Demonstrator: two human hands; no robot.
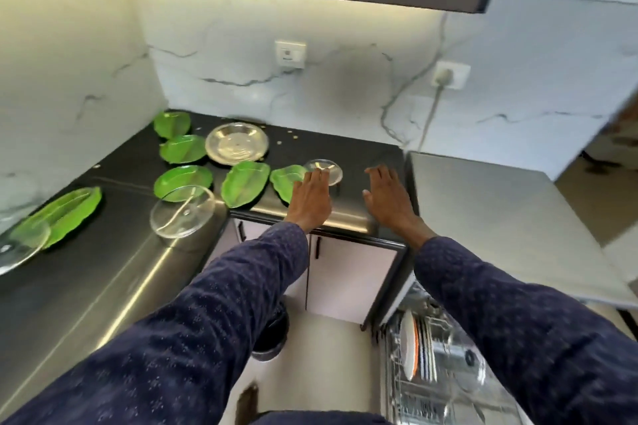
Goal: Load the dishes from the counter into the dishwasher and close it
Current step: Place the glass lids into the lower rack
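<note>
My left hand [312,195] reaches over the dark counter [359,155], its straight fingertips touching a small clear glass dish [328,168]. My right hand [388,193] hovers open just to the right of it, holding nothing. Several green leaf-shaped plates lie on the counter, the nearest [288,179] partly under my left hand, another [245,183] beside it. A steel plate [237,143] sits behind them and a clear glass plate [183,210] at the counter's front corner. The dishwasher rack [445,369] at lower right is pulled out and holds upright plates.
The dishwasher's grey top [490,214] stands right of the counter. A plug and cable [443,76] hang on the marble wall. Another leaf plate [65,210] and a glass plate [20,245] lie on the steel counter at left. A dark bin [272,335] stands on the floor.
</note>
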